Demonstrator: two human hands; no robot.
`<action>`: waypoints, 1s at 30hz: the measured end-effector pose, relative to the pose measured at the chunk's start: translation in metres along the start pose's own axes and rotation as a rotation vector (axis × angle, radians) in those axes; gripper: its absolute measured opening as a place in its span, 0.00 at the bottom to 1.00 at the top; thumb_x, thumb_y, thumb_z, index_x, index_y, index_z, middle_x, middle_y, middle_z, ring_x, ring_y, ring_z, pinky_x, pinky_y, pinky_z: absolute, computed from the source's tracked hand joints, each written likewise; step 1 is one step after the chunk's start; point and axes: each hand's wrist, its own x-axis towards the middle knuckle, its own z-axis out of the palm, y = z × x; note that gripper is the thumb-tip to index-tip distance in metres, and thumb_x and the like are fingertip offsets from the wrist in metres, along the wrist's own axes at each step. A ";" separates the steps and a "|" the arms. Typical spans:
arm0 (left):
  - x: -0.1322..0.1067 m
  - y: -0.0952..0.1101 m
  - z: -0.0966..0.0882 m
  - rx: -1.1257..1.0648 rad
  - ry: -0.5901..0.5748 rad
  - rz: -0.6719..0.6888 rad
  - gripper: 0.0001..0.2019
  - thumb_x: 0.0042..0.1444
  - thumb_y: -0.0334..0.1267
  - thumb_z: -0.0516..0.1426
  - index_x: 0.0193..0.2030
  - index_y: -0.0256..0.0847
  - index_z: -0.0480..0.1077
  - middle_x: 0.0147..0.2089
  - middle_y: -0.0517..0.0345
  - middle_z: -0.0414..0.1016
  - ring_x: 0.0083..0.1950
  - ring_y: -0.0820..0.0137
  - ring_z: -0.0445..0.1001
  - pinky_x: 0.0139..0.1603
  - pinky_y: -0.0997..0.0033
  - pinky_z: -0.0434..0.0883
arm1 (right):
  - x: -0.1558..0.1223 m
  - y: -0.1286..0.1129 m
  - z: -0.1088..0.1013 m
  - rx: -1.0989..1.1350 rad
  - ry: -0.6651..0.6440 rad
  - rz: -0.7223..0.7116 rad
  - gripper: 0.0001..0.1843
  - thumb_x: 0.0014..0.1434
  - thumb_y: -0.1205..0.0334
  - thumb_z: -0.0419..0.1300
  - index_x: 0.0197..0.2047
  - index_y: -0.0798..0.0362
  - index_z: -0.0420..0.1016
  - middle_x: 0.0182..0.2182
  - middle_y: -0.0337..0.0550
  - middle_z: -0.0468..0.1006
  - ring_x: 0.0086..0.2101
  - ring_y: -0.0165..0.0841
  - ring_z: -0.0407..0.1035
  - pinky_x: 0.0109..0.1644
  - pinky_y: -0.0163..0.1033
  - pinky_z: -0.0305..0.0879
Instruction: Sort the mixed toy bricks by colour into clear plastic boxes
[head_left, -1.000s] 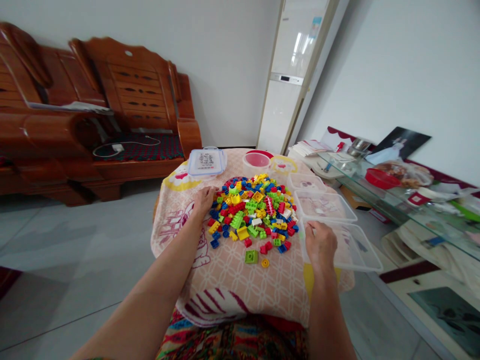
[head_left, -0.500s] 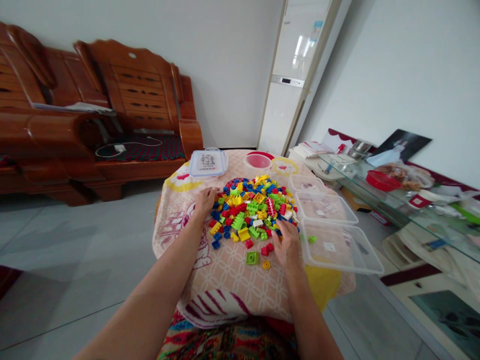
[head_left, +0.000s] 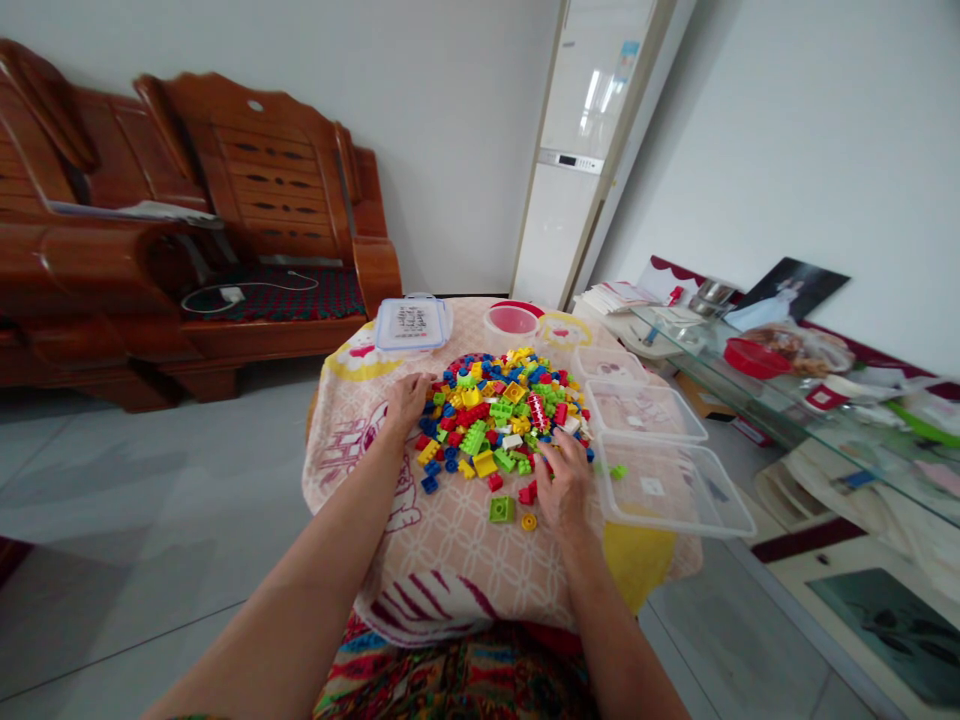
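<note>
A heap of toy building bricks [head_left: 480, 415] in red, blue, yellow, green and white lies on the cloth-covered table. My left hand [head_left: 409, 402] rests along the heap's left edge, its fingers stretched out and holding nothing. At the right edge, my right hand [head_left: 566, 485] has its fingers apart over the bricks, with no brick visibly gripped. Close to its thumb are a red brick [head_left: 527, 494], a green square brick [head_left: 501, 510] and a small yellow round piece [head_left: 529, 522]. What lies directly beneath the right fingers is hidden.
Three clear plastic containers stand at the right, the nearest tray [head_left: 675, 520] holding a green brick [head_left: 619, 471]. A round pink-toned tub [head_left: 511, 321] and a lidded box [head_left: 411, 325] stand at the back. A glass-topped stand [head_left: 795, 420] is at right, a wooden sofa [head_left: 270, 180] at left.
My right hand has shifted slightly left, nearer the bricks, with its fingers spread. My left hand stays by the heap's left edge. The whole view has moved a little.
</note>
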 end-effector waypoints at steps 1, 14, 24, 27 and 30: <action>0.000 0.000 0.000 0.007 -0.004 -0.002 0.26 0.63 0.46 0.44 0.48 0.37 0.81 0.46 0.47 0.83 0.46 0.61 0.78 0.47 0.67 0.71 | 0.000 -0.001 0.000 0.002 -0.011 -0.011 0.13 0.68 0.63 0.56 0.45 0.52 0.83 0.57 0.54 0.75 0.58 0.45 0.65 0.64 0.54 0.65; -0.003 0.006 -0.003 0.021 -0.012 0.009 0.28 0.63 0.46 0.43 0.50 0.35 0.80 0.44 0.46 0.83 0.46 0.61 0.78 0.47 0.68 0.70 | 0.007 -0.028 0.001 -0.042 -0.267 0.024 0.12 0.62 0.68 0.59 0.46 0.52 0.82 0.67 0.54 0.65 0.67 0.50 0.54 0.70 0.62 0.50; -0.001 0.003 -0.002 0.033 -0.022 0.000 0.25 0.64 0.46 0.44 0.48 0.40 0.81 0.46 0.48 0.83 0.47 0.62 0.77 0.49 0.68 0.70 | 0.005 -0.022 0.008 0.068 -0.115 -0.008 0.11 0.61 0.70 0.58 0.40 0.50 0.80 0.61 0.50 0.72 0.63 0.45 0.60 0.68 0.59 0.58; -0.001 0.003 -0.003 0.024 -0.017 -0.002 0.25 0.64 0.45 0.44 0.48 0.39 0.81 0.46 0.48 0.83 0.47 0.62 0.77 0.49 0.69 0.70 | 0.004 -0.020 0.008 0.092 -0.038 -0.034 0.10 0.63 0.69 0.56 0.40 0.50 0.79 0.58 0.52 0.75 0.61 0.44 0.64 0.65 0.57 0.63; -0.001 0.004 -0.002 0.022 -0.013 -0.013 0.24 0.63 0.45 0.45 0.47 0.39 0.81 0.46 0.48 0.83 0.46 0.62 0.77 0.48 0.68 0.70 | 0.005 -0.018 -0.001 0.092 0.040 -0.029 0.10 0.64 0.67 0.55 0.41 0.51 0.78 0.57 0.54 0.75 0.60 0.43 0.65 0.64 0.56 0.64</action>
